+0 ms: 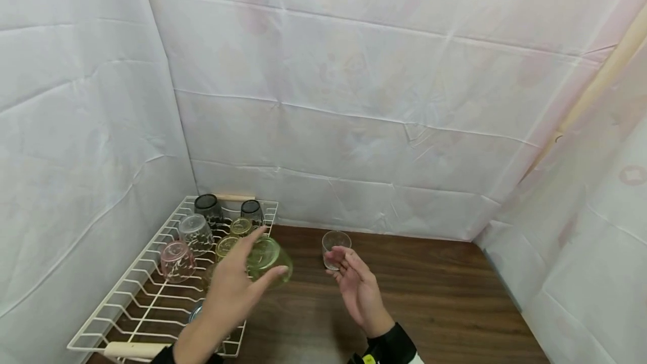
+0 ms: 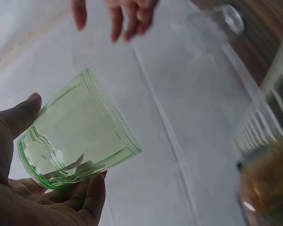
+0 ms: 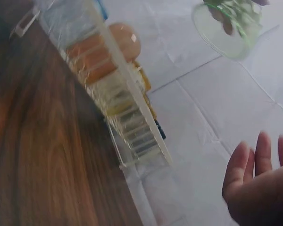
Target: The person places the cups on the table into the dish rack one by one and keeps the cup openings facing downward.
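Note:
In the head view my left hand point(image 1: 227, 291) grips a light green drinking glass point(image 1: 283, 265), thumb on one side and fingers on the other. The left wrist view shows the green glass point(image 2: 80, 132) tilted, held near its base with its mouth turned away from the palm. My right hand point(image 1: 361, 291) is raised, palm turned inward, fingers loosely bent and holding nothing. Behind its fingertips a clear glass point(image 1: 336, 239) stands on the wooden table, partly covered by them. The right wrist view shows the right hand point(image 3: 259, 188) apart from the green glass point(image 3: 226, 28).
A white wire rack point(image 1: 136, 350) stands at left, bearing upside-down glasses: pink point(image 1: 177, 263), clear point(image 1: 196, 235), two dark grey point(image 1: 208, 206) and yellow point(image 1: 241, 226) ones. A blue glass point(image 1: 195, 313) is mostly hidden behind my left wrist. White sheets point(image 1: 354, 145) wall the brown table point(image 1: 434, 291).

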{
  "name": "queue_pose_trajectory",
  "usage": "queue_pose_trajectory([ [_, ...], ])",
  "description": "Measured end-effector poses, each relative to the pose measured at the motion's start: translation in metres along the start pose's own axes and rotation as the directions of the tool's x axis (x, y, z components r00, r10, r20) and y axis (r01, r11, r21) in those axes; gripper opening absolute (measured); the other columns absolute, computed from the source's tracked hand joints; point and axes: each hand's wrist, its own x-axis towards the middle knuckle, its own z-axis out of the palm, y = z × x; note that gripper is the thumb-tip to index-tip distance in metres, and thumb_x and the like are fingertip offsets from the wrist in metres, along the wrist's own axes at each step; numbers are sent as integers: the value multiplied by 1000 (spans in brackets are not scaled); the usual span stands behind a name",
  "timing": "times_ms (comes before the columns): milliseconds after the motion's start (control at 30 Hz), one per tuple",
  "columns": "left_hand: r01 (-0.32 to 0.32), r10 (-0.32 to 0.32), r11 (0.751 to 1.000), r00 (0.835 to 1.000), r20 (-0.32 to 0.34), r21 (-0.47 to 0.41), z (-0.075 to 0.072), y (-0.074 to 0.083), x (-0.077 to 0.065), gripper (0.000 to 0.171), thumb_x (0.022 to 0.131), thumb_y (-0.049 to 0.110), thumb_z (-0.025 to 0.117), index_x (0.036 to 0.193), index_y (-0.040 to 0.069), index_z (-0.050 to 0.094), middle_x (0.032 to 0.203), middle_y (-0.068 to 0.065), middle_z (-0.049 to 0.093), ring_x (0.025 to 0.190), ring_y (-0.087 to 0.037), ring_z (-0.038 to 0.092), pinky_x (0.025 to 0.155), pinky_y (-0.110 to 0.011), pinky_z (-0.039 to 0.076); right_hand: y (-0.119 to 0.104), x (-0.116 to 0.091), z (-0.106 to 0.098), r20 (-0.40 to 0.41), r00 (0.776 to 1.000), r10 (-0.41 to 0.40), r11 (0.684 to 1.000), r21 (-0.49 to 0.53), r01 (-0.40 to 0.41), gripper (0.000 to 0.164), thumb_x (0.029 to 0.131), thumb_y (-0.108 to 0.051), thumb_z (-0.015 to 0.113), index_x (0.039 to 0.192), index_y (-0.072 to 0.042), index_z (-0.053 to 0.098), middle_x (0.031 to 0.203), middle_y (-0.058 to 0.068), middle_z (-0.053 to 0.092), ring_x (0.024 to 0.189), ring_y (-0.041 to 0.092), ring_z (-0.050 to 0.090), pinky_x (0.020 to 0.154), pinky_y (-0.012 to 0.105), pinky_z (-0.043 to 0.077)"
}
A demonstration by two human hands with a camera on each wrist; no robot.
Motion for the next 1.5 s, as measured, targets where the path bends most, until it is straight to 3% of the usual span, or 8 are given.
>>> queue_pose_trajectory([
  [167, 78, -72, 995, 994, -87, 69, -27, -36, -11, 84, 80, 31, 95, 152, 11, 57, 130, -22, 72, 103, -41, 74, 83, -62, 62, 5, 11, 4, -167, 981, -94, 926, -377, 24, 37, 108, -22, 61, 142, -7, 58, 134, 6, 67, 122, 15, 62, 100, 27, 52],
  [300, 168, -154, 977, 982, -106, 130, -51, -64, -21, 86, 82, 37, 94, 152, 9, 56, 128, -30, 71, 102, -49, 72, 80, -66, 58, 10, 17, 2, -176, 960, -218, 714, -700, 34, 42, 101, -22, 74, 142, -18, 63, 141, 12, 63, 121, 21, 57, 91, 28, 55],
  [500, 246, -231, 949, 968, -98, 197, -77, -103, -34, 86, 85, 39, 91, 155, 5, 53, 134, -38, 65, 111, -61, 65, 80, -69, 54, 12, 27, -11, -130, 938, -322, 346, -938, -12, 52, 97, -33, 80, 145, -21, 63, 149, 12, 59, 145, 37, 45, 112, 63, 46],
  [633, 237, -225, 929, 972, -74, 285, -90, -128, -36, 83, 89, 41, 87, 151, -2, 52, 135, -42, 60, 115, -67, 58, 85, -75, 49, 11, 36, -19, -110, 930, -349, 237, -971, -26, 62, 94, -33, 82, 148, -12, 60, 149, 17, 58, 147, 44, 43, 118, 73, 34],
  [1033, 193, -294, 853, 946, 140, 485, -110, -175, -29, 78, 91, 47, 82, 140, -7, 54, 131, -42, 62, 110, -69, 60, 82, -76, 50, 6, 44, -22, -87, 882, -464, 223, -975, 21, 52, 96, -33, 80, 141, -13, 65, 143, 15, 63, 140, 40, 48, 115, 66, 34],
  [1233, 210, -359, 850, 902, 240, 483, -111, -190, -22, 85, 87, 52, 85, 141, -4, 52, 128, -39, 65, 100, -64, 66, 71, -68, 55, 4, 44, -19, -90, 868, -488, 230, -973, 28, 47, 96, -33, 79, 137, -13, 68, 139, 13, 64, 139, 38, 49, 110, 60, 34],
  [1333, 219, -388, 845, 879, 277, 487, -107, -196, -19, 89, 83, 55, 87, 139, -5, 51, 124, -38, 67, 99, -61, 68, 69, -66, 56, 2, 43, -18, -121, 878, -462, 275, -961, 12, 46, 98, -33, 77, 138, -14, 67, 142, 12, 63, 141, 38, 48, 112, 61, 33],
  [1500, 241, -408, 841, 871, 275, 485, -103, -201, -20, 92, 80, 55, 89, 138, -5, 50, 126, -39, 66, 103, -63, 66, 71, -67, 56, 0, 42, -15, -181, 894, -409, 360, -933, -24, 45, 101, -33, 75, 141, -14, 65, 148, 12, 61, 146, 37, 45, 117, 59, 31],
])
